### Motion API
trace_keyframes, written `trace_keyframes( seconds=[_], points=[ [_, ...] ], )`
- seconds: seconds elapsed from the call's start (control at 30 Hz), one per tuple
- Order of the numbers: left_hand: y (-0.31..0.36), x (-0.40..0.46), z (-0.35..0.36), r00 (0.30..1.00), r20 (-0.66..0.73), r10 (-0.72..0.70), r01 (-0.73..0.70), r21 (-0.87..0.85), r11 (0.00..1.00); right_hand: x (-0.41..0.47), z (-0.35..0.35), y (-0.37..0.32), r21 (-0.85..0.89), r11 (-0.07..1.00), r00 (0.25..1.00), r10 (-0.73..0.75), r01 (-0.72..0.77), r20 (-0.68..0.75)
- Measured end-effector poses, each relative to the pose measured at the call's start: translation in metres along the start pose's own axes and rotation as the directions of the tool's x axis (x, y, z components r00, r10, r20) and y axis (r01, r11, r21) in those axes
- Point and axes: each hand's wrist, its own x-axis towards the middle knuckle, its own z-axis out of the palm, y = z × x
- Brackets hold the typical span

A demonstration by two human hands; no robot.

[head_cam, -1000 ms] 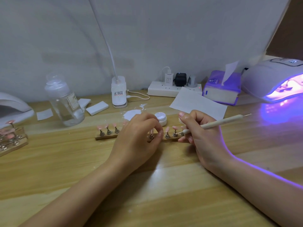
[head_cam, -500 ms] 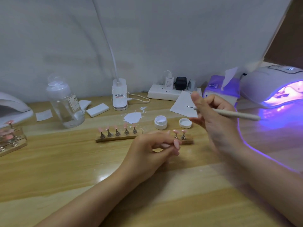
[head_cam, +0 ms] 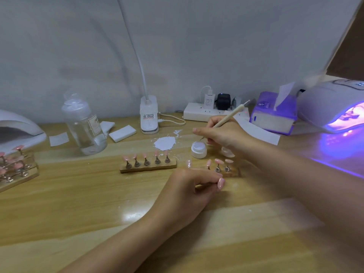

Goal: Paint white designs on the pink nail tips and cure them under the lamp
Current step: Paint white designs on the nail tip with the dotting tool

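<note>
Two wooden holders stand side by side mid-table: the left holder [head_cam: 147,168] carries several pink nail tips, and the right holder [head_cam: 232,172] shows three. My left hand [head_cam: 189,192] pinches a pink nail tip [head_cam: 221,183] on its stand, just in front of the right holder. My right hand [head_cam: 224,134] holds a thin beige brush [head_cam: 228,117], its tip dipping at the open white gel jar [head_cam: 199,149]. At the far right the cure lamp [head_cam: 334,107] glows violet with something inside it.
White smear [head_cam: 165,143] on the table behind the holders. Jar lid [head_cam: 227,152] under my right hand. Clear bottle [head_cam: 84,125], desk lamp base [head_cam: 149,115], power strip [head_cam: 204,113], tissue box [head_cam: 273,115], paper sheet [head_cam: 260,133]. Second lamp [head_cam: 17,127] and another nail holder [head_cam: 15,170] at left.
My right hand swung back from near the lamp and brought the brush tip down to the gel jar. My left hand stays in front of the right holder with the lifted tip.
</note>
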Motion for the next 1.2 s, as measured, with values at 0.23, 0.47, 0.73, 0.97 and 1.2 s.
trace_keyframes(
  seconds=[0.23,0.47,0.73,0.97,1.2],
  points=[
    [-0.0019,0.0003,0.0011,1.000,-0.005,-0.012,0.012,0.040,0.999,0.0042,0.0069,0.0076,-0.127,0.992,0.999,-0.032,0.027,-0.038],
    [-0.0009,0.0010,0.0007,1.000,0.003,-0.025,0.025,0.030,0.999,0.0044,0.0085,0.0064,-0.214,0.975,0.998,-0.065,0.063,-0.004],
    [0.0023,0.0010,-0.0005,1.000,0.004,-0.028,0.028,0.038,0.999,0.0009,0.0094,0.0034,-0.299,0.948,0.994,-0.102,0.105,0.026],
    [0.0026,0.0012,-0.0009,0.999,0.002,-0.034,0.034,0.052,0.998,0.0021,0.0097,0.0028,-0.321,0.939,0.992,-0.119,0.125,0.036],
    [0.0030,0.0011,-0.0008,0.999,-0.001,-0.040,0.040,0.053,0.998,0.0024,0.0095,0.0025,-0.315,0.941,0.992,-0.119,0.122,0.030]
  ],
)
